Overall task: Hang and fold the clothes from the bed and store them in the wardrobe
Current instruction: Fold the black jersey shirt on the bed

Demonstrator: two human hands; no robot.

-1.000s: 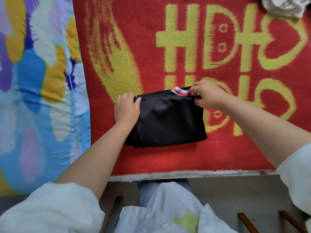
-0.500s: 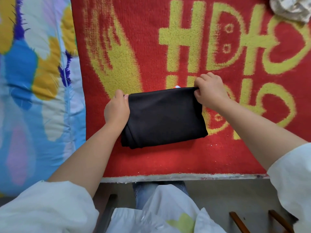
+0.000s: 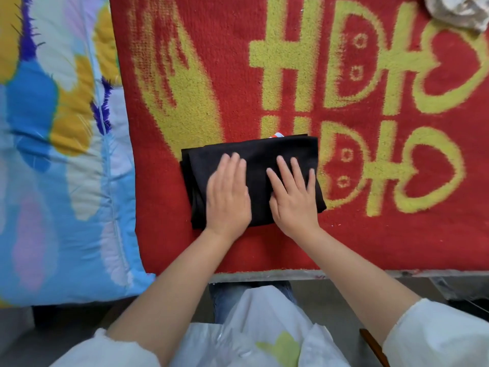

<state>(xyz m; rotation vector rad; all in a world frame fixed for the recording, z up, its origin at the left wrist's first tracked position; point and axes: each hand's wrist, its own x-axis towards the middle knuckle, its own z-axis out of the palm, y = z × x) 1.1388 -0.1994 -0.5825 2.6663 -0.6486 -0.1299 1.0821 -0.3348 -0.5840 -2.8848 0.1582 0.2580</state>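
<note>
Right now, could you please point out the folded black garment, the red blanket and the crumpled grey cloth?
folded black garment (image 3: 264, 154): head view, upper middle panel.
red blanket (image 3: 232, 62): head view, bare red pile.
crumpled grey cloth (image 3: 457, 9): head view, its middle folds.

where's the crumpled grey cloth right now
In the head view, the grey cloth lies at the top right corner on the red blanket, far up and right of the folded black garment.

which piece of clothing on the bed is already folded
The black garment under both flat hands, a neat rectangle; the pale garment at the far right corner lies crumpled.
</note>
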